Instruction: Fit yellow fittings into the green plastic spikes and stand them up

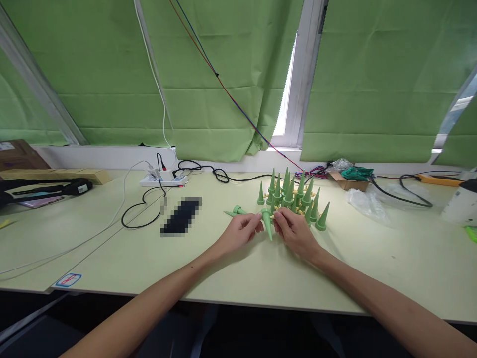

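A green cone (pixel 267 223) hangs point down between my hands, its round base up. My left hand (pixel 244 229) pinches it at the base's left side. My right hand (pixel 295 231) is closed at the base's right side, on a small pale yellow piece (pixel 273 217) mostly hidden by the fingers. Behind my right hand stand several green cones (pixel 288 191) with points up, and small yellow pieces (pixel 298 211) lie among them. Left of the cone, beyond my left hand, more green cones (pixel 238 210) lie on their sides.
On the table (pixel 223 278) a power strip (pixel 164 180) with cables stands at the back left, with a blurred dark object (pixel 181 216) nearer. A small cardboard box (pixel 348 181), clear plastic bag (pixel 368 204) and white container (pixel 462 204) are to the right.
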The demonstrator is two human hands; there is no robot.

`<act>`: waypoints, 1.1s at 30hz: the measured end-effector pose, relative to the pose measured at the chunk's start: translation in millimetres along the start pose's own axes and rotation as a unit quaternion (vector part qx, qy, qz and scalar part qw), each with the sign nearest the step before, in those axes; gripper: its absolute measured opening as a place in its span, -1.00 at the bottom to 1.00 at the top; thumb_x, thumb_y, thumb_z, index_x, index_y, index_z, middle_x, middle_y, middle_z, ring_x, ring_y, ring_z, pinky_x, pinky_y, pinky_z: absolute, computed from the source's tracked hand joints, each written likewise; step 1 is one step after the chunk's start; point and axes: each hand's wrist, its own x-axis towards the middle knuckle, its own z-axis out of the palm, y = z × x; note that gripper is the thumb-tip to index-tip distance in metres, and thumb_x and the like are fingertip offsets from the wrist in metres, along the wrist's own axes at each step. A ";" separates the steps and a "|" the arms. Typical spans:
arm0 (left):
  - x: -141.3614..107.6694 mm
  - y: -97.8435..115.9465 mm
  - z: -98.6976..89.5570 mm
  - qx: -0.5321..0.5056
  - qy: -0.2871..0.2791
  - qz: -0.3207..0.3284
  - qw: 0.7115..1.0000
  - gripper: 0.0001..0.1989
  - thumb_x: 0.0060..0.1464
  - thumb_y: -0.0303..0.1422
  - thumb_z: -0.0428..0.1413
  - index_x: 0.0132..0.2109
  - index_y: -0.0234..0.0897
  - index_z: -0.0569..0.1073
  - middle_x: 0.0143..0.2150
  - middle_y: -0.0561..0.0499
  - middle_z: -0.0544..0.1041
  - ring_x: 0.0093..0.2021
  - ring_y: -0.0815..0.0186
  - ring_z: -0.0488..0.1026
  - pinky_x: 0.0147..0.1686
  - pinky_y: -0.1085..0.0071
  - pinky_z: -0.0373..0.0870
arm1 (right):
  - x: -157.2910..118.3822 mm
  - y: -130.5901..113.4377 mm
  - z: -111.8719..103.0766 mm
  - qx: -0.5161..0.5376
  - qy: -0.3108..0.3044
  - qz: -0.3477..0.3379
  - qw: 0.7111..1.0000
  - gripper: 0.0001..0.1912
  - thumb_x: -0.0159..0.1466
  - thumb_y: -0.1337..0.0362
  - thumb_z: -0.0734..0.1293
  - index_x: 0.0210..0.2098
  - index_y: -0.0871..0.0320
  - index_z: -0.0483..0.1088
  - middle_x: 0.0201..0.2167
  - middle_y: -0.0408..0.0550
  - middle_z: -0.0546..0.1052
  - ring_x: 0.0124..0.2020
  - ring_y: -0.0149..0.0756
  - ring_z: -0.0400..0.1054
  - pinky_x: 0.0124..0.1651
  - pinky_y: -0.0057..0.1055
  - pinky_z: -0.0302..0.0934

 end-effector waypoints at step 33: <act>-1.9 1.9 2.6 0.015 0.031 0.047 0.998 -0.72 0.15 -0.15 0.16 -0.24 -0.25 0.30 -0.42 0.14 0.30 -0.49 0.47 0.19 -0.51 0.53 0.13 | 0.4 0.1 2.9 -0.003 -0.051 -0.012 0.999 -0.55 0.47 0.10 0.08 -0.54 0.09 0.14 -0.65 -0.21 0.30 -0.60 -0.40 0.16 -0.46 -0.43 0.08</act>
